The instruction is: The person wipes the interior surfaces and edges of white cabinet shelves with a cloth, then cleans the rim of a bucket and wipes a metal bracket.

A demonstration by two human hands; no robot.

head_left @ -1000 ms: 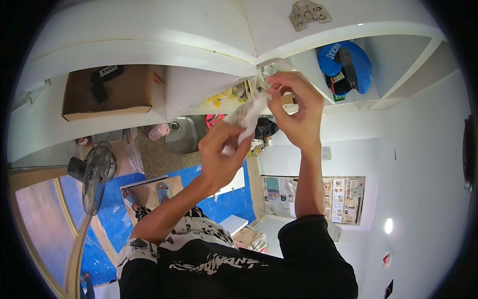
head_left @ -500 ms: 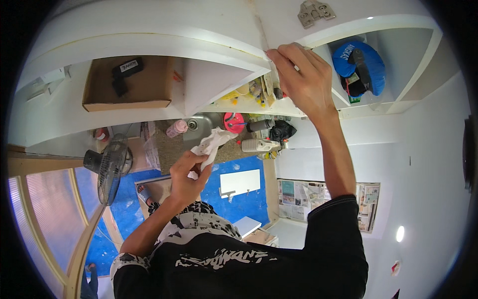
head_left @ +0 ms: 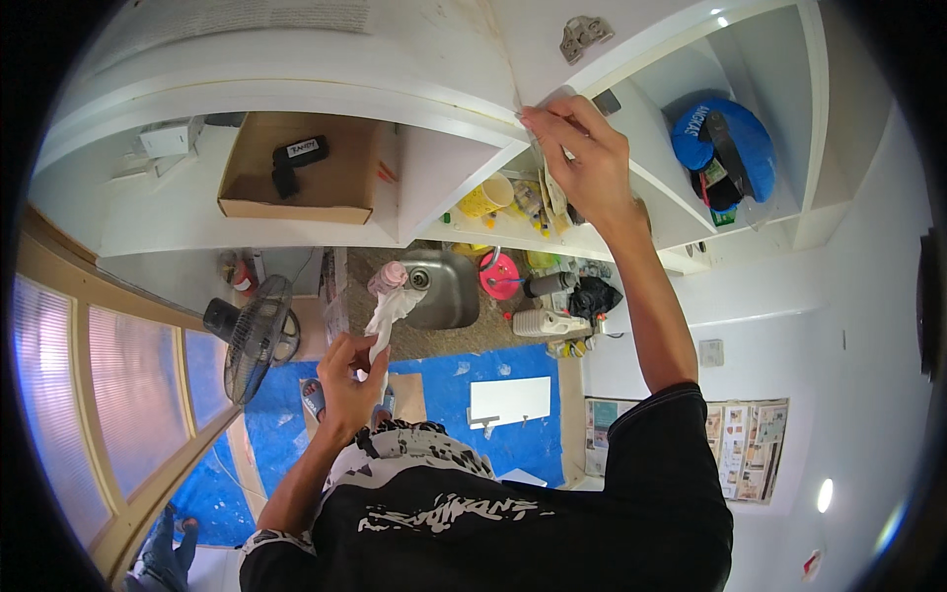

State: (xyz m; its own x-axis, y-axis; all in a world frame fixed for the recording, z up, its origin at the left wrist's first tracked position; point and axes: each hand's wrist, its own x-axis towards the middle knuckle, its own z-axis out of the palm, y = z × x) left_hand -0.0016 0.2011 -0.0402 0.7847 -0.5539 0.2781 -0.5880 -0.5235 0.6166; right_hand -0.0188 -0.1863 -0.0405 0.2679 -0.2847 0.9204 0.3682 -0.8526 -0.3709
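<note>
My left hand [head_left: 350, 385] pinches a crumpled white cloth or tissue [head_left: 391, 314], which hangs out beyond the fingers in front of the sink counter. My right hand [head_left: 587, 158] is raised to the white cabinet [head_left: 464, 111]. Its fingertips are pressed together at the front edge, where two panels meet along a yellowish seam [head_left: 501, 49]. Whether something small is between those fingertips is hidden. A metal hinge [head_left: 585, 39] is fixed to the white panel just above my right hand.
Cabinet compartments hold a cardboard box [head_left: 296, 212] and a blue neck pillow [head_left: 750, 148]. Below are a steel sink [head_left: 449, 296], pink bottle [head_left: 387, 278], pink bowl [head_left: 501, 274] and white jug [head_left: 543, 324]. A fan [head_left: 258, 335] stands left; blue sheeting [head_left: 449, 370] covers the floor.
My view has shifted, showing more of the sink and floor. My left hand has drawn lower with the white cloth. My right hand stays at the cabinet seam, its fingertips slightly lower along it.
</note>
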